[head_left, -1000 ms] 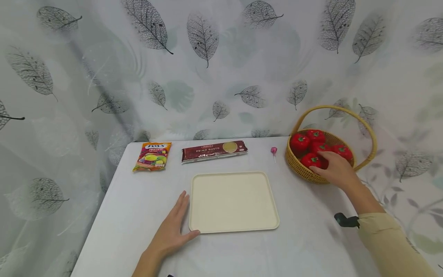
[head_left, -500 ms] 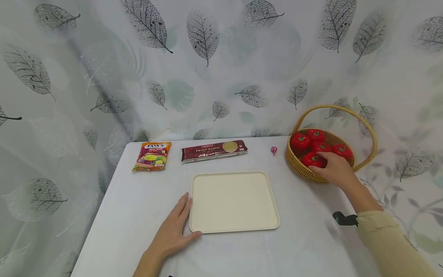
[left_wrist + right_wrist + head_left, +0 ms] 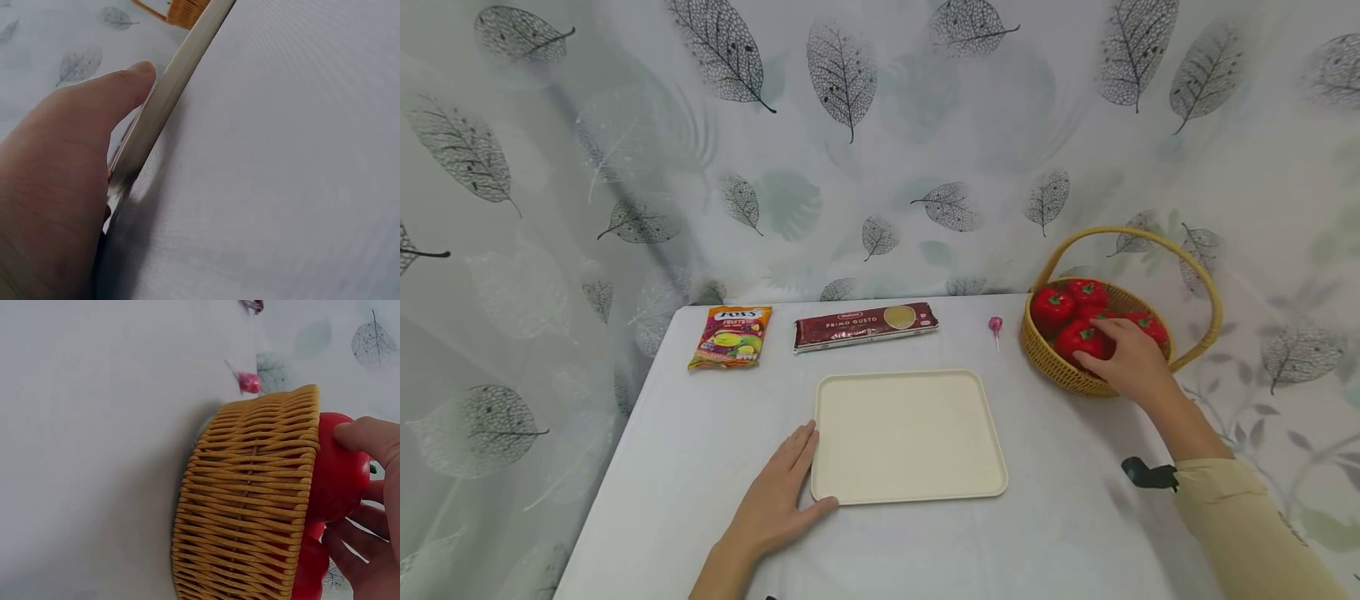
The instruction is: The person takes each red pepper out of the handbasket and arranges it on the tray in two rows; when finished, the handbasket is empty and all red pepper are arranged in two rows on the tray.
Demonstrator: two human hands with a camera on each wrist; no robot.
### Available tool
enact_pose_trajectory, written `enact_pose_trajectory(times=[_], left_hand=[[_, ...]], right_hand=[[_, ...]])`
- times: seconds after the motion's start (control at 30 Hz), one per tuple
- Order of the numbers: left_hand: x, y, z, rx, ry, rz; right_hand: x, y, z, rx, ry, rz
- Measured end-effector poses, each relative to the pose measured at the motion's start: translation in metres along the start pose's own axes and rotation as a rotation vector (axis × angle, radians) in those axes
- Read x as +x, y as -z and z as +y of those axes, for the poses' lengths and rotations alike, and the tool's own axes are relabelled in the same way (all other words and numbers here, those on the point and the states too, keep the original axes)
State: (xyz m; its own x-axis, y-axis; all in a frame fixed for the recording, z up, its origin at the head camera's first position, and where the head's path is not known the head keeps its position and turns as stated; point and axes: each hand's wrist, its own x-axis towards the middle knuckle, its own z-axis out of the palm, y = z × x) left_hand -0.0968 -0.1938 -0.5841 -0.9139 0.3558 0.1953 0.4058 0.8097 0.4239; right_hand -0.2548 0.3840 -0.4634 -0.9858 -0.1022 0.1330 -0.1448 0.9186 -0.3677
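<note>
As the left hand (image 3: 775, 504) touches a cream tray (image 3: 910, 437), the right hand (image 3: 1131, 358) grips a red tomato (image 3: 1084, 340)

Where the right hand's thumb and fingers meet the red tomato, they are curled round it: in the right wrist view the thumb lies on its upper part and other fingers reach under its lower side. That tomato is at the front of a wicker basket (image 3: 1056, 364), right of centre in the head view; whether it is clear of the fruit under it I cannot tell. The left hand, at the lower centre-left of the head view, has its fingers straight and its thumb spread wide, holding nothing. Its fingertips lie along the tray's left edge, and the thumb tip meets the rim near the lower left corner.

Around the gripped fruit, four other red tomatoes (image 3: 1052, 308) show in the basket, whose handle (image 3: 1213, 308) arches towards the right of the frame. A light sleeve (image 3: 1247, 508) covers the right forearm at the lower right. The tray lies flat at the centre. Beyond it, along the back of the white table (image 3: 662, 500), are a Fox's sweet bag (image 3: 730, 337) at centre-left, a dark red Primo Gusto pack (image 3: 865, 326) in the middle and a pink lollipop (image 3: 996, 323) just left of the basket. Leaf-printed cloth (image 3: 895, 142) fills the upper frame.
</note>
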Motion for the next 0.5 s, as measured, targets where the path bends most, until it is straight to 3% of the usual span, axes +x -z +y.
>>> enact_pose_trajectory(times=[0.5], left_hand=[[-0.0005,-0.0006,-0.0003,-0.002,-0.002,0.01]], right_hand=[[0.003,0.003,-0.0061,0.057,0.009,0.114]])
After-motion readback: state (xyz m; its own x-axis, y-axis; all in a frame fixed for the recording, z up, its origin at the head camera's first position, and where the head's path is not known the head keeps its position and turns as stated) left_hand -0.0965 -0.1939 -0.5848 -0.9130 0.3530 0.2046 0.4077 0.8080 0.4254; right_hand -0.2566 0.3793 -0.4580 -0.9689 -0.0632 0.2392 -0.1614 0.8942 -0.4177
